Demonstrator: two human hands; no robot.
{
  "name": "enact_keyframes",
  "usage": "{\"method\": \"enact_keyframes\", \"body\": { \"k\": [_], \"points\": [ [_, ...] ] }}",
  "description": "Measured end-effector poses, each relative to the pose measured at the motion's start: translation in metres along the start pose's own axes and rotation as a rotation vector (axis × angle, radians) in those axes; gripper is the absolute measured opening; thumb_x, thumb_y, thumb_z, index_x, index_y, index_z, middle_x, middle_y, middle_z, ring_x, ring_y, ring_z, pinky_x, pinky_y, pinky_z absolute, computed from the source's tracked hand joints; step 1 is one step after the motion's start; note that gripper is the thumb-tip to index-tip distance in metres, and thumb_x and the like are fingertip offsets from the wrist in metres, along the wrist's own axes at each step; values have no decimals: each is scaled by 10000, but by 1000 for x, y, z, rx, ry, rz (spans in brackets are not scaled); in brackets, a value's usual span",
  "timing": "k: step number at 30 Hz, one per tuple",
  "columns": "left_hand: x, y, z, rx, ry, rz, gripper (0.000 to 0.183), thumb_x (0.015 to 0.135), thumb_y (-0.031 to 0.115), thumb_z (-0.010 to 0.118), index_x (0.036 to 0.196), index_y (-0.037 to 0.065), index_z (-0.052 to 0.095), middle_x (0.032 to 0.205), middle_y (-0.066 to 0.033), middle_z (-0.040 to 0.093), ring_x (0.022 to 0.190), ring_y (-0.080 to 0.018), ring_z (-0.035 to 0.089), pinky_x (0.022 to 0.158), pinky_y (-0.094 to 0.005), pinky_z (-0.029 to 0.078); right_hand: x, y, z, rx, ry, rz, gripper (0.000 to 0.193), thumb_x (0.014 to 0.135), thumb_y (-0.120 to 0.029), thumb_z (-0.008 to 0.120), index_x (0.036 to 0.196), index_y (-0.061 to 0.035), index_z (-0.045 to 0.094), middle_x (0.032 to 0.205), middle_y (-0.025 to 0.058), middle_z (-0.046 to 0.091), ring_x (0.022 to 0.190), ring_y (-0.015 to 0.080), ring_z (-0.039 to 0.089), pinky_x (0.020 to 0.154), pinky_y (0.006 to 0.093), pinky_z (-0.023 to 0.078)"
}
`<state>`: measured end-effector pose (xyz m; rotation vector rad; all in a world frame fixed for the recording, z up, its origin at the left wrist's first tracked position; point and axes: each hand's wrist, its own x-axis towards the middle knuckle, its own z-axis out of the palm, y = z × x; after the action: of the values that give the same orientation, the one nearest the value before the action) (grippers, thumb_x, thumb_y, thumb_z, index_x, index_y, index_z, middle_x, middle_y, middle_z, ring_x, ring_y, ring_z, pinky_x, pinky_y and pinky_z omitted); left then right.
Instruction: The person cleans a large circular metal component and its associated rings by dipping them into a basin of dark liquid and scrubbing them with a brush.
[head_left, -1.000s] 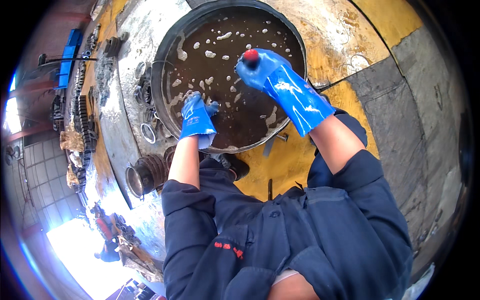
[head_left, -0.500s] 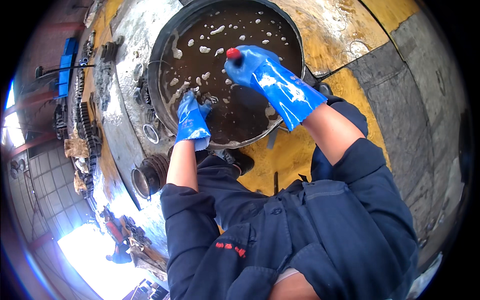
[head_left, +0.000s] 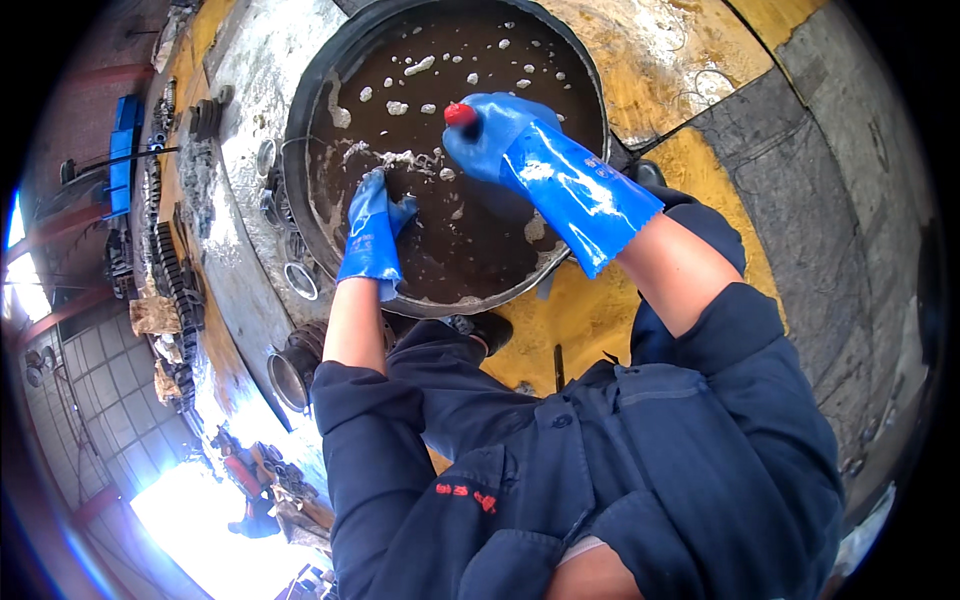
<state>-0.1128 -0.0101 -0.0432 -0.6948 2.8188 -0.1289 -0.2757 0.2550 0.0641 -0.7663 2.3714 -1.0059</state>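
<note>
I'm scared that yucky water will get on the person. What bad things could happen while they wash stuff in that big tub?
1. The left hand dips into the dark foamy liquid, and its blue glove ends low on a bare forearm, so liquid might run inside.
2. The right hand grips something with a red tip; a wet glove could let it slip and splash.
3. The person bends close over the black tub, so splashes may reach their clothes.
</note>
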Motion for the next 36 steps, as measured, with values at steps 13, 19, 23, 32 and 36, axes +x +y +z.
{"method": "enact_keyframes", "body": {
  "k": [13, 19, 23, 32, 36],
  "points": [
    [32, -39, 0, -116, -153, 67, 841, 775, 416, 904, 1442, -15, 629, 1368, -238, 709, 1296, -392, 676, 1122, -441, 536, 0, 2, 12, -15, -16, -31, 319, 937, -436, 661, 1071, -169, 775, 1022, 94, 799, 1001, 345, 757, 896, 437, 610],
    [40, -26, -40, -808, -514, -54, 584, 897, 302, 828, 1356, -28, 680, 1186, -128, 772, 986, -188, 717, 886, -329, 570, 1, 11, 12, -31, -24, 3, 296, 945, -421, 665, 1076, -183, 782, 1012, 86, 799, 999, 334, 760, 893, 441, 609],
    [57, -37, -12, -770, -386, 107, 528, 901, 317, 811, 1271, -49, 722, 1097, -133, 789, 953, -181, 719, 871, -336, 562, 0, 6, 17, -19, 25, -42, 270, 947, -405, 664, 1055, -188, 782, 992, 79, 798, 975, 331, 763, 870, 440, 611],
    [122, -23, 30, -50, -226, 20, 481, 811, 264, 803, 1235, 38, 772, 1205, -252, 765, 1170, -435, 720, 1032, -468, 566, 0, 6, 23, -68, -11, -54, 227, 940, -387, 670, 984, -184, 764, 943, 91, 791, 908, 355, 766, 778, 462, 612],
    [116, -19, 36, -69, -173, 49, 406, 776, 234, 824, 1118, 18, 782, 1103, -252, 779, 1109, -431, 743, 963, -491, 603, 3, 8, 26, -99, -14, -45, 223, 939, -390, 680, 978, -186, 759, 969, 99, 793, 922, 365, 764, 796, 471, 613]
  ]
}}
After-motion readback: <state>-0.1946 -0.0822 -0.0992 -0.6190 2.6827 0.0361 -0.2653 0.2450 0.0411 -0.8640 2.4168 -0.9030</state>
